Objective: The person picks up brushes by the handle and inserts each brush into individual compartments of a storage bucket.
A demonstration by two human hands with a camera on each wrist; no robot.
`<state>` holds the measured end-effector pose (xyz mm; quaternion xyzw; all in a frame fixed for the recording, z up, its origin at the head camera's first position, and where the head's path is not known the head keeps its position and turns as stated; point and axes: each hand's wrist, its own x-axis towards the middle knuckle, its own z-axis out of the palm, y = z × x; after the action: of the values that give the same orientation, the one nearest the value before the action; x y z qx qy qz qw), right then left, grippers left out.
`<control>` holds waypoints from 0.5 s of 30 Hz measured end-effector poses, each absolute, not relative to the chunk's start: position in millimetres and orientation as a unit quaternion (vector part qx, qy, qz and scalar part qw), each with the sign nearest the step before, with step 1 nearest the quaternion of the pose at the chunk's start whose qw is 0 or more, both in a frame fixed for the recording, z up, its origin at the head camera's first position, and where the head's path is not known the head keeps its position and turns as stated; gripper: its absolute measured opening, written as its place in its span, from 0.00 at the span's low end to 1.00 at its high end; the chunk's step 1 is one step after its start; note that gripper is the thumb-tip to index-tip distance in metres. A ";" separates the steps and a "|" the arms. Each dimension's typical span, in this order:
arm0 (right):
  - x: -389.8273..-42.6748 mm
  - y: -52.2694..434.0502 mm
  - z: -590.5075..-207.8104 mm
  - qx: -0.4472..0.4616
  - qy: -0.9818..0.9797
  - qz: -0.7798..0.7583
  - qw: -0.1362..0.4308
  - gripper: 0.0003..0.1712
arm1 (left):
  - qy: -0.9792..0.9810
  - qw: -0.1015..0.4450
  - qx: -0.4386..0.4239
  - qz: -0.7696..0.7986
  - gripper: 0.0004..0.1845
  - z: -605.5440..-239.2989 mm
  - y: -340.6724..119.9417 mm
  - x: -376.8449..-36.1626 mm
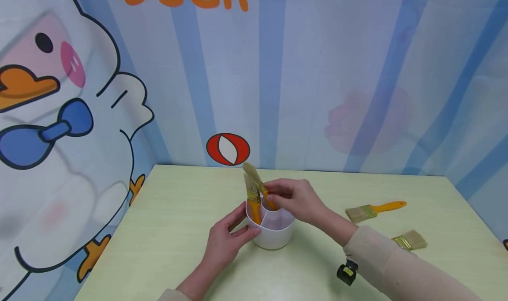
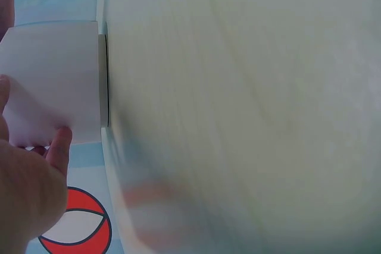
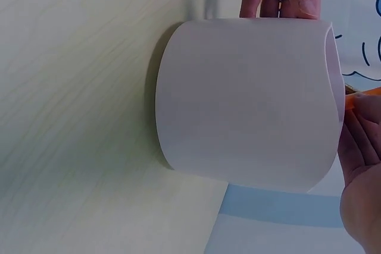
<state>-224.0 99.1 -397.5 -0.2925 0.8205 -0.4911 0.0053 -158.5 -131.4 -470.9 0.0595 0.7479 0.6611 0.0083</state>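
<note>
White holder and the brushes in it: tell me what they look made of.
White holder: probably plastic, smooth and matte, with thin, even walls and a moulded divider inside. Brushes in the holder: orange handles look like glossy plastic, a brass-coloured metal band under pale tan bristles; whether natural or synthetic cannot be told.

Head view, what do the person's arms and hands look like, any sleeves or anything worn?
Both hands are bare, with no gloves or rings visible. The right arm wears a long beige sleeve reaching the wrist. Only a beige sleeve edge shows on the left arm. A small black-and-yellow device sits under the right wrist.
</note>
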 end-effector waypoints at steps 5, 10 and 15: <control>-223.2 95.4 -397.5 -0.318 0.826 -0.465 -0.019 0.19 | 0.742 -0.002 0.065 0.667 0.40 -471.3 -130.8 -158.3; -222.0 94.9 -396.5 -0.326 0.832 -0.448 -0.027 0.19 | 0.739 -0.006 0.063 0.671 0.39 -471.6 -129.9 -158.2; -220.0 101.3 -392.9 -0.329 0.843 -0.423 -0.037 0.19 | 0.736 -0.002 0.061 0.674 0.39 -469.7 -129.4 -157.2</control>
<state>-220.0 101.3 -392.9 -0.3291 0.8433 -0.4233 -0.0374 -157.2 -129.4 -469.7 0.0615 0.7359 0.6743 -0.0017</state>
